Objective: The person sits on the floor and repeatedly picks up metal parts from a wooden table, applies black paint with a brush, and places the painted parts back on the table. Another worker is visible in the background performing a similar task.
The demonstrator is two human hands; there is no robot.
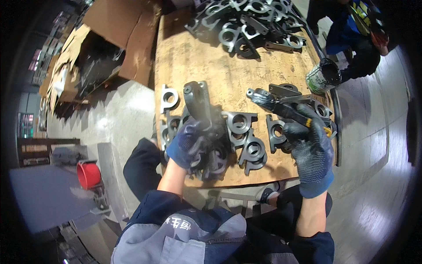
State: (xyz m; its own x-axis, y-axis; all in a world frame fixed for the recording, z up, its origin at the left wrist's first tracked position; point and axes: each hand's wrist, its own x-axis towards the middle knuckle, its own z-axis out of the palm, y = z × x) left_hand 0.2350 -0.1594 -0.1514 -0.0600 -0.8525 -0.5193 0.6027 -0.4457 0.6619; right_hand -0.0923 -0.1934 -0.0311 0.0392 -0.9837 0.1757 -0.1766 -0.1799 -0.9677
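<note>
My left hand (190,145), in a dark blue coated glove, is closed on a grey metal bracket (196,103), blurred at its lower end and raised over other brackets. My right hand (311,152), gloved alike, wraps round a long, shiny black hand tool (281,107) with yellow parts and a rounded metallic tip pointing left; its exact kind I cannot make out. Between my hands lie ringed metal brackets (252,149). Under the right hand sits another ringed bracket (276,132), partly covered. One more bracket (169,98) rests at the table's left edge.
A heap of similar brackets (252,24) covers the far end of the wooden table (198,61). A black-smeared can (317,79) stands at its right edge, near another person (358,39). Left are a torn cardboard box (127,35) and a red bucket (89,175).
</note>
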